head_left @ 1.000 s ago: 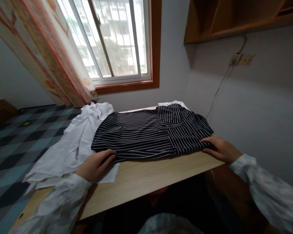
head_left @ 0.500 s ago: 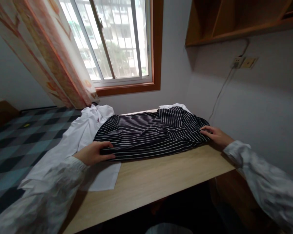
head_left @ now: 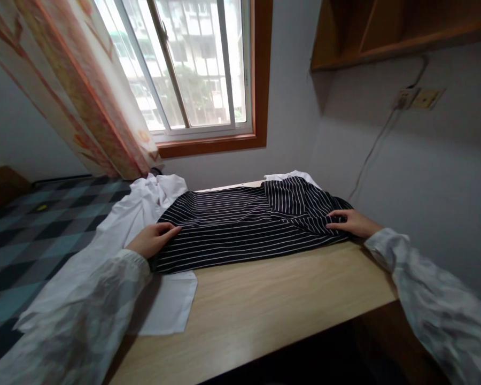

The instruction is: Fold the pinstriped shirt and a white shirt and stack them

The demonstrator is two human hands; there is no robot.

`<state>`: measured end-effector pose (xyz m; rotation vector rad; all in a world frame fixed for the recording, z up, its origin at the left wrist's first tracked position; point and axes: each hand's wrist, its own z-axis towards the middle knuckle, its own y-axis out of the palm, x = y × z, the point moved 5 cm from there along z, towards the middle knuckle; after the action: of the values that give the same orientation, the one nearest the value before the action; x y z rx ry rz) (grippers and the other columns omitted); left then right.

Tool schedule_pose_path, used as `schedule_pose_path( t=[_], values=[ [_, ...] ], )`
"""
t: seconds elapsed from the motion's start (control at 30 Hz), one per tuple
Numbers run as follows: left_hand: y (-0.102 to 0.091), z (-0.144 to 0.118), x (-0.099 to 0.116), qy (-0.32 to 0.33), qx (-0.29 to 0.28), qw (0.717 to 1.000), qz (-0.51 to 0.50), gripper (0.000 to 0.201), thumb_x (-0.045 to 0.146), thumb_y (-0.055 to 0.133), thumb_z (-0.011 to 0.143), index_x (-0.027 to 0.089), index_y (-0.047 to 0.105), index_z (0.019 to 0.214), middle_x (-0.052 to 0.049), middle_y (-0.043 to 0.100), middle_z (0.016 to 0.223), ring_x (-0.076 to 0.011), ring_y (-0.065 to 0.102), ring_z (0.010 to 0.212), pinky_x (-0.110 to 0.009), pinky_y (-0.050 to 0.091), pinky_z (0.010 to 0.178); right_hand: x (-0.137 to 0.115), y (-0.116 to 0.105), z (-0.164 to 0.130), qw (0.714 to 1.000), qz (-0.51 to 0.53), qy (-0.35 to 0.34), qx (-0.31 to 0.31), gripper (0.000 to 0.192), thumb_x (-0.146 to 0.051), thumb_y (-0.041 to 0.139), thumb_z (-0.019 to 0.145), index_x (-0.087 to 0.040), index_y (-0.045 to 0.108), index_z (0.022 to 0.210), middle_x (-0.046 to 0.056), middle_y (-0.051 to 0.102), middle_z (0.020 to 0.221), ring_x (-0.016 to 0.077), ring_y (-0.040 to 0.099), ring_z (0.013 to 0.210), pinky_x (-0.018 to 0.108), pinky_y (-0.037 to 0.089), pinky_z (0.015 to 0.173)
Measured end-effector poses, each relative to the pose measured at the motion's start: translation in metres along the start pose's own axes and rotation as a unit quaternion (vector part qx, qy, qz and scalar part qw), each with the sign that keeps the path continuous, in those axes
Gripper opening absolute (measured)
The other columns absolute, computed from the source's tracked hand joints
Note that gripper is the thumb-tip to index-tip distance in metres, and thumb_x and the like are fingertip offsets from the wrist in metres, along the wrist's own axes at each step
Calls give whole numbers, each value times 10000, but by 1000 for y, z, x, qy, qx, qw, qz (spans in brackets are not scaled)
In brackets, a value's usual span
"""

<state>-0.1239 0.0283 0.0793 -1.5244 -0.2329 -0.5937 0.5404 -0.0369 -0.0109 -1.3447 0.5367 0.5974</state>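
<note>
A dark garment with thin white stripes [head_left: 240, 230] lies spread across the far half of a light wooden table [head_left: 272, 305]. My left hand [head_left: 152, 239] rests flat on its left end, fingers pointing right over the stripes. Over on the bunched right end, close to the wall, my right hand [head_left: 350, 222] lies with fingers stretched out. Neither hand pinches any cloth. Both arms wear pale patterned sleeves.
A white garment [head_left: 120, 230] lies under the striped one and hangs off the table's left side. Behind are a window [head_left: 196, 69] and a patterned curtain [head_left: 80, 101]. A wall socket [head_left: 419, 99] with a cable and a wooden shelf [head_left: 385, 32] are on the right wall.
My left hand let go of the garment's near left edge and now lies flat on it. Both hands slid farther away, and the view moved closer over the table.
</note>
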Motion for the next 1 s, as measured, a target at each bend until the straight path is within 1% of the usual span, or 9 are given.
schedule_pose_path(
  t=[0.17, 0.33, 0.4, 0.47, 0.57, 0.63, 0.73, 0.87, 1.0],
  values=[
    [0, 11, -1, -34, 45, 997, 47, 651, 817, 527, 898, 228, 804, 908, -53, 786, 834, -264, 706, 828, -323, 491, 747, 9, -3, 9, 996, 39, 56, 62, 760, -962, 633, 816, -255, 881, 936, 92, 860, 935, 340, 786, 890, 448, 630, 828],
    [6, 17, -1, -69, 56, 987, 135, 608, 777, 515, 912, 242, 800, 871, -78, 773, 829, -284, 710, 823, -326, 431, 692, 13, -11, 9, 987, -81, 75, 119, 733, -886, 499, 948, -256, 874, 919, 105, 829, 839, 356, 772, 862, 475, 603, 837],
    [7, 16, -2, -70, 48, 989, 124, 636, 799, 506, 913, 237, 803, 885, -87, 785, 863, -295, 721, 850, -334, 446, 712, 12, -12, 5, 992, -58, 51, 96, 685, -850, 520, 973, -262, 871, 1009, 106, 846, 941, 350, 782, 937, 472, 615, 882],
    [8, 15, -5, -63, 42, 992, 104, 675, 843, 517, 899, 233, 805, 928, -87, 794, 882, -302, 728, 861, -341, 466, 729, 7, -12, -1, 997, -29, -3, 65, 626, -818, 666, 914, -270, 847, 1156, 114, 845, 1151, 359, 776, 1090, 480, 621, 967],
    [9, 14, -9, -41, 33, 995, 85, 714, 890, 586, 830, 227, 795, 994, -84, 804, 909, -305, 732, 855, -346, 493, 738, -2, -11, -10, 996, -32, -73, 35, 729, -759, 854, 781, -273, 784, 1320, 138, 770, 1375, 388, 718, 1276, 535, 587, 1099],
    [10, 14, -11, -19, 35, 996, 82, 718, 886, 611, 794, 226, 786, 1014, -89, 814, 962, -310, 739, 886, -352, 516, 768, -7, -9, -12, 994, -39, -101, 30, 709, -747, 863, 779, -266, 785, 1295, 139, 761, 1360, 384, 709, 1282, 557, 564, 1137],
    [12, 15, -16, -2, 38, 996, 75, 695, 866, 585, 799, 231, 776, 1007, -88, 823, 1033, -315, 750, 945, -360, 539, 824, -13, -7, -9, 991, -24, -115, 62, 568, -771, 794, 842, -260, 824, 1087, 127, 788, 1239, 358, 729, 1200, 539, 550, 1142],
    [13, 15, -19, -16, 53, 996, 73, 668, 830, 574, 826, 228, 778, 1031, -96, 830, 1031, -320, 759, 937, -367, 541, 818, -5, -6, 2, 990, 56, -21, 128, 609, -836, 737, 858, -246, 827, 979, 94, 825, 1044, 325, 746, 1008, 458, 599, 954],
    [15, 10, -16, -35, 88, 991, 96, 640, 784, 546, 884, 210, 774, 1055, -125, 823, 1000, -341, 767, 938, -375, 518, 776, 10, 3, 15, 977, 169, 70, 112, 640, -862, 771, 799, -228, 794, 889, 46, 805, 870, 257, 715, 813, 353, 566, 747]
  ],
)
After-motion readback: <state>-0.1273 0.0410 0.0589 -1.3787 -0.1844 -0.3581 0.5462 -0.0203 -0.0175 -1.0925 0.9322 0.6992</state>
